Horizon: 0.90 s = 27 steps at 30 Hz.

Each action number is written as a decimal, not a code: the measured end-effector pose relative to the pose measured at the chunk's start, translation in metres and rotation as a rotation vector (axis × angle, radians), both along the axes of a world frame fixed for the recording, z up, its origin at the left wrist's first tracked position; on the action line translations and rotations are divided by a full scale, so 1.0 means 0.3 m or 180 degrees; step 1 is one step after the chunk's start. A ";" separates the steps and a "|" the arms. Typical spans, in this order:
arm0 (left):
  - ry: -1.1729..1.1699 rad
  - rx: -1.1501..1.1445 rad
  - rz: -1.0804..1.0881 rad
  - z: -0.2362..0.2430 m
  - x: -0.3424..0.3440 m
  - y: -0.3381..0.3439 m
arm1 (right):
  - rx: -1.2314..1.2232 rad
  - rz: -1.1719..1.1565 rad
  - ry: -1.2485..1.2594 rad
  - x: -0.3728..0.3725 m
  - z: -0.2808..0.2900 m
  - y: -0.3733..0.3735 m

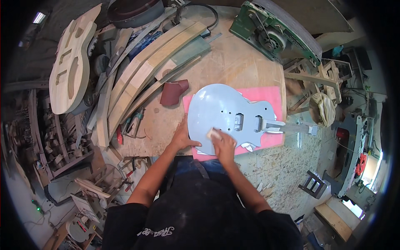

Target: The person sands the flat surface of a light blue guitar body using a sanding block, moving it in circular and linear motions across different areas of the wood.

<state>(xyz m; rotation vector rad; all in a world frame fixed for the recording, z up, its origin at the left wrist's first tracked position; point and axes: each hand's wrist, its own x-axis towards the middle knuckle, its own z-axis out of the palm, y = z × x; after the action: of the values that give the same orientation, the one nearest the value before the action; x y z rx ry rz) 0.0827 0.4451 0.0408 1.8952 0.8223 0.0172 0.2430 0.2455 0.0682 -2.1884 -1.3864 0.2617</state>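
A pale grey-blue electric guitar body (212, 104) lies flat on a pink foam sheet (273, 95) at the table's front. White material lines its pickup openings and covers part of the neck, which points right. My left hand (182, 135) holds the body's lower left edge, thumb on the top face, fingers partly hidden beside the rim. Over the lower part of the top, my right hand (225, 146) is closed round a small pale block (214, 134), which appears to touch the painted face. I cannot make out what the block is made of.
Curled red-brown sandpaper (173, 92) lies left of the guitar. Curved wooden strips (146, 71) and clamps (135, 123) crowd the table's left. An unpainted guitar body (71, 71) stands beyond them. A green belt sander (273, 35) occupies the far right, and a stool (313, 184) stands on the floor.
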 end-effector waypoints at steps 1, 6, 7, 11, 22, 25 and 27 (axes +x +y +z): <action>-0.0043 0.0024 -0.0033 0.000 0.007 0.003 | -0.0005 -0.0227 -0.0099 0.062 -0.025 0.067; 0.0111 -0.0119 -0.0104 0.011 0.018 0.008 | -0.0008 -0.0827 -0.0292 0.249 -0.004 0.297; 0.0069 -0.0170 -0.0110 0.016 0.011 -0.002 | -0.0072 -0.0844 -0.0368 0.236 -0.005 0.279; -0.0132 0.0037 -0.0010 0.011 0.007 0.006 | 0.0063 -0.0542 -0.0157 0.018 -0.019 -0.028; -0.0037 -0.0120 -0.0095 0.001 0.011 0.013 | -0.0045 -0.0899 -0.0224 0.208 0.009 0.177; -0.0005 -0.0183 -0.0061 0.002 -0.001 -0.001 | 0.0226 -0.0778 0.0022 0.053 -0.028 -0.035; 0.0082 -0.0179 -0.0086 0.020 0.018 0.010 | 0.0227 -0.0672 0.0156 0.050 0.010 -0.041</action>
<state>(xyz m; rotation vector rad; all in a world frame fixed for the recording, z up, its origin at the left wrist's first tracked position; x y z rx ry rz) 0.0881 0.4482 0.0467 1.8566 0.8066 -0.0468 0.2580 0.2332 0.0712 -2.2316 -1.1105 0.1838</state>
